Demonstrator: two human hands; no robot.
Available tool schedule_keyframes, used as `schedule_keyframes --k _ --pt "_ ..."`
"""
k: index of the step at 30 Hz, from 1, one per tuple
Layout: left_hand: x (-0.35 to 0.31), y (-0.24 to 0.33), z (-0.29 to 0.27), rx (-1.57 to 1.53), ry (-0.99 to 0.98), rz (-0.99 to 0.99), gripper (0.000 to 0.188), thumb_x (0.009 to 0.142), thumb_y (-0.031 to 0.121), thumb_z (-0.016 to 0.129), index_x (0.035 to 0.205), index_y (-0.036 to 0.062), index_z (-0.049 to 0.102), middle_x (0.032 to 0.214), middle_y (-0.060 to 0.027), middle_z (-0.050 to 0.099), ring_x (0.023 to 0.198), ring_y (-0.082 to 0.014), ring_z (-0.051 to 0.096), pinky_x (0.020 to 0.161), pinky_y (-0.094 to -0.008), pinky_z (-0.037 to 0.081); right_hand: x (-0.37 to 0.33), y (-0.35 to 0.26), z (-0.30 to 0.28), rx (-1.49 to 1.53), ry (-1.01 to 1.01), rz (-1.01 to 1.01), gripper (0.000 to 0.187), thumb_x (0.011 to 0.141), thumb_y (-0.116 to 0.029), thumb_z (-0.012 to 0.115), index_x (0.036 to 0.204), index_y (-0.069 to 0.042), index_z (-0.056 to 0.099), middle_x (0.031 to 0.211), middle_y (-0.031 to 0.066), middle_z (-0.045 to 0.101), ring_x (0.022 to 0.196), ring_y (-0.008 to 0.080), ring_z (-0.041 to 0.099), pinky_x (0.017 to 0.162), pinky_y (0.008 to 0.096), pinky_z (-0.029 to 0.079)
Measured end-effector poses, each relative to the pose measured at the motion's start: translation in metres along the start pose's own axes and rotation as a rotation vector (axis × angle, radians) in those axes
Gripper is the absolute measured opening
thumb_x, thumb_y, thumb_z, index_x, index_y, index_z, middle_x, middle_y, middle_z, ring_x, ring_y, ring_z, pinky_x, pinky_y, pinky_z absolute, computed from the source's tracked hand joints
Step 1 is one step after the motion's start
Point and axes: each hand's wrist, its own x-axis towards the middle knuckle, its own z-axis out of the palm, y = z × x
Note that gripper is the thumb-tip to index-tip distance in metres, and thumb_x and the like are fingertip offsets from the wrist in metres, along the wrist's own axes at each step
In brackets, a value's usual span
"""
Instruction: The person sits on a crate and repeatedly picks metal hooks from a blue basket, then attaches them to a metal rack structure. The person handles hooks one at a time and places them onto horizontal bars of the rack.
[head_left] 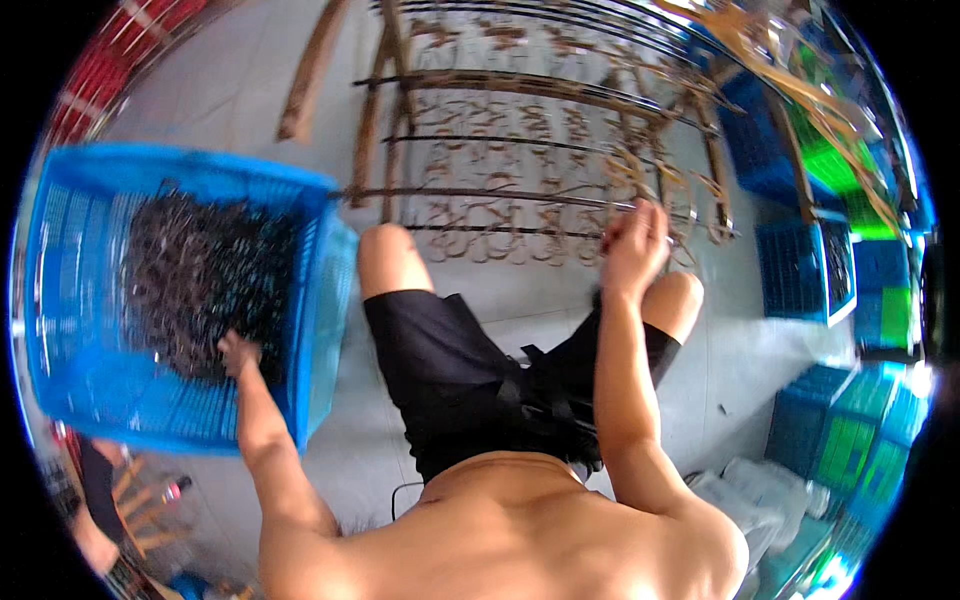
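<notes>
A large blue plastic basket (340,330) stands at my left, holding a tangled heap of dark, thin curled pieces (205,270). Inside it, my left hand (240,355) touches the near edge of the heap; blur hides how its fingers lie. My right hand (637,245) is raised above my right knee at a rack (540,85) of wooden bars and dark rods. Its fingers are curled closed beside the nearer rods, and what they hold is too blurred to make out. Rows of tan loops (480,215) hang from the rods around and left of this hand.
Blue and green crates (850,430) are stacked along the right, with a smaller blue crate (805,270) of dark pieces farther up. Pale plastic bags (760,495) lie at lower right. Another person's arm (95,500) shows at lower left, near a wooden slatted item (140,510).
</notes>
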Motion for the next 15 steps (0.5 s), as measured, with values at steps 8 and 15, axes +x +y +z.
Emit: schedule_keyframes --k 8,15 --pt "-0.016 0.018 -0.060 -0.131 -0.105 0.211 0.037 0.086 0.029 0.051 0.119 0.0141 0.049 0.112 -0.0179 0.059 0.109 -0.0386 0.052 0.094 -0.0536 0.035 0.005 0.021 0.029 -0.041 0.014 0.151 0.019 0.097 -0.019 0.044 0.089 -0.003 0.052 0.058 0.0001 0.052 0.047 0.0070 0.047 0.041 0.0238 0.038" --pt "-0.083 0.034 -0.082 -0.247 0.354 0.392 0.027 0.085 0.026 0.050 0.098 0.0028 0.053 0.097 -0.0200 0.058 0.095 -0.0400 0.054 0.082 -0.0541 0.039 0.001 0.020 0.047 0.152 0.047 0.245 0.023 0.097 -0.020 0.043 0.080 -0.005 0.048 0.056 -0.0006 0.049 0.045 0.0072 0.045 0.040 0.0227 0.036"
